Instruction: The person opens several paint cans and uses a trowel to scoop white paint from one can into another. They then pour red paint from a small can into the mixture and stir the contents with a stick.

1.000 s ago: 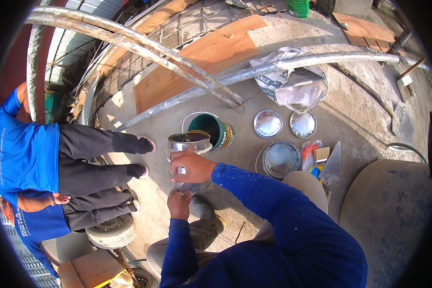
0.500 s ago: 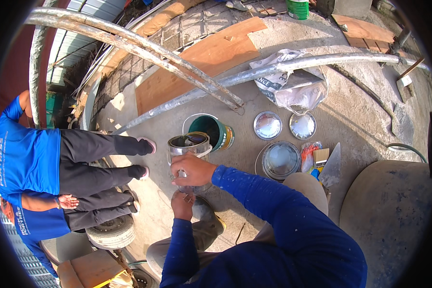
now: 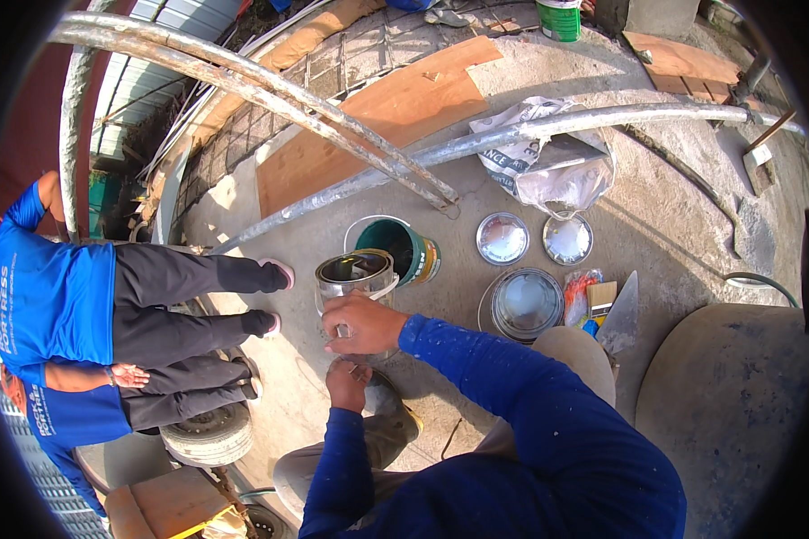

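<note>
My right hand (image 3: 367, 323) is closed, its fingers curled down against the near side of an open metal paint can (image 3: 333, 289). Something small and greyish shows between the fingers, too little of it to name. Just below, nearer to me, my left hand (image 3: 347, 386) is closed too, palm side up; what it holds, if anything, I cannot make out. The can stands upright with dark contents and a wire handle at its side. Right behind it a dark green bucket (image 3: 425, 260) leans or stands close, its pale handle raised.
To the right lie two round metal lids (image 3: 502, 238), a lidded tin (image 3: 528, 301), a paintbrush (image 3: 601, 295) and a trowel (image 3: 620, 316). A metal pipe (image 3: 512, 139) crosses beyond, near a crumpled sack (image 3: 562, 175). Two people in blue shirts (image 3: 54, 301) are at left, beside tyres (image 3: 208, 436).
My right hand has shifted slightly, its fingers now more curled, with a small greyish bit showing between them. My left hand has barely moved. The can and bucket stay in place.
</note>
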Tool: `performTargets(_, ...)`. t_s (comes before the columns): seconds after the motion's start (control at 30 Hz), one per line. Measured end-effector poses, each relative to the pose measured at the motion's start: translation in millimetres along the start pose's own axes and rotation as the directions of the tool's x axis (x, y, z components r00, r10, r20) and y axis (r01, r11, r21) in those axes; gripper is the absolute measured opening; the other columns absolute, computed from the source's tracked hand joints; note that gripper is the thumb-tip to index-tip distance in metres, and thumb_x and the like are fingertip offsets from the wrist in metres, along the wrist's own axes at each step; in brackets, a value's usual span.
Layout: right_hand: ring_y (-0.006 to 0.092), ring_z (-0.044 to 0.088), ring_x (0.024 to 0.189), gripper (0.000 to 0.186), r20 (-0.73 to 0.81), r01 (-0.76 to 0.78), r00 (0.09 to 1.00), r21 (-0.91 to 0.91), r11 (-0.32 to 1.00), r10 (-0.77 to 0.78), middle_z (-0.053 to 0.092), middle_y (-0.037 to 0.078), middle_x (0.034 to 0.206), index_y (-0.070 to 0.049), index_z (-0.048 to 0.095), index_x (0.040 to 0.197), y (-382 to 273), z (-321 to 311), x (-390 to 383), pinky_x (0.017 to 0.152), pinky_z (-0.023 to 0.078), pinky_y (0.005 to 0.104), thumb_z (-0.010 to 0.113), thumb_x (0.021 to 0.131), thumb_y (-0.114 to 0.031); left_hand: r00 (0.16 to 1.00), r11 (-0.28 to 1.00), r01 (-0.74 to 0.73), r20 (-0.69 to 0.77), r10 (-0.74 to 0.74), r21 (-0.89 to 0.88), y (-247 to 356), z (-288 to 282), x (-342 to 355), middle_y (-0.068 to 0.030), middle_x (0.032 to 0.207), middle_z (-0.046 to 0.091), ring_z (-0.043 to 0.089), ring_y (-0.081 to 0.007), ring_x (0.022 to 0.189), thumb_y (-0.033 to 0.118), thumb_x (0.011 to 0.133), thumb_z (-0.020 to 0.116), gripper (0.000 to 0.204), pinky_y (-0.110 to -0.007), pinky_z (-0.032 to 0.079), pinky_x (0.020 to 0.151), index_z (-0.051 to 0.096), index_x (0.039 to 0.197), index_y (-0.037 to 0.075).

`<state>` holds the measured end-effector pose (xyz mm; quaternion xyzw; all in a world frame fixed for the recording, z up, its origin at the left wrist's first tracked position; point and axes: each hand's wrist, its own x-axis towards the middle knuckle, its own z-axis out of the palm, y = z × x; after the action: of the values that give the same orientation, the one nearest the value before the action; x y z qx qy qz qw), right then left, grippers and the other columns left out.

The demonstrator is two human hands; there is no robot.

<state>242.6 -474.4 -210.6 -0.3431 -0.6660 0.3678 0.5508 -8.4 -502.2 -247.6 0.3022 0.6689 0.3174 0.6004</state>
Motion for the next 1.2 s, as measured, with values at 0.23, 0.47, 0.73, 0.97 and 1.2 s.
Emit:
performTargets(0.23,0.0297,0.065,0.096,0.03,0.013,-0.002,1.0,-0.007,1.0,0.002,0.064,0.006,0.093,-0.01,0.064,0.086,-1,0,0,0.088,0.041,0.0452,0.08,0.086,-0.035,1.0,1.0,0.018,0.018,-0.018,0.009,3,7,-7,-0.0115,0.115,0.062,0.061,-0.0269,0.099,0.01,0.098,0.052,0.023,-0.045,0.057,0.087,0.058,0.119,0.006)
performTargets(0.47,0.0317,0.065,0.093,0.03,-0.021,0.034,0.999,-0.023,0.999,-0.035,0.065,0.007,0.092,-0.009,0.065,0.085,0,2,-1,0.086,0.043,0.0467,0.08,0.085,-0.035,0.999,1.0,0.026,0.037,-0.026,0.008,3,5,-5,-0.0108,0.115,0.063,0.061,-0.0264,0.1,0.011,0.098,0.052,0.023,-0.044,0.057,0.086,0.058,0.12,0.007)
performTargets(0.73,0.0319,0.066,0.092,0.03,-0.015,0.029,0.999,-0.012,0.999,-0.03,0.065,0.007,0.09,-0.009,0.064,0.086,-1,1,-3,0.086,0.043,0.0469,0.08,0.085,-0.035,0.999,1.0,0.007,0.031,-0.008,0.022,-4,2,-3,-0.0107,0.112,0.064,0.064,-0.0259,0.096,0.012,0.099,0.055,0.027,-0.044,0.058,0.085,0.057,0.125,0.007)
performTargets(0.97,0.0317,0.066,0.092,0.03,0.01,0.03,1.0,-0.021,0.999,-0.03,0.065,0.007,0.09,-0.009,0.063,0.085,-4,2,-4,0.086,0.043,0.0473,0.079,0.085,-0.034,0.997,1.0,0.001,0.074,-0.001,-0.002,-16,-6,4,-0.0115,0.11,0.063,0.065,-0.028,0.094,0.013,0.099,0.056,0.024,-0.047,0.058,0.085,0.056,0.122,0.007)
performTargets(1.2,0.0306,0.065,0.093,0.029,0.038,0.012,0.999,-0.04,0.999,-0.01,0.065,0.006,0.091,-0.01,0.064,0.086,-4,2,-6,0.088,0.043,0.0469,0.078,0.087,-0.035,0.998,1.0,0.031,0.055,-0.03,-0.001,-18,2,0,-0.0105,0.11,0.063,0.065,-0.0277,0.094,0.012,0.099,0.055,0.021,-0.047,0.058,0.085,0.057,0.119,0.007)
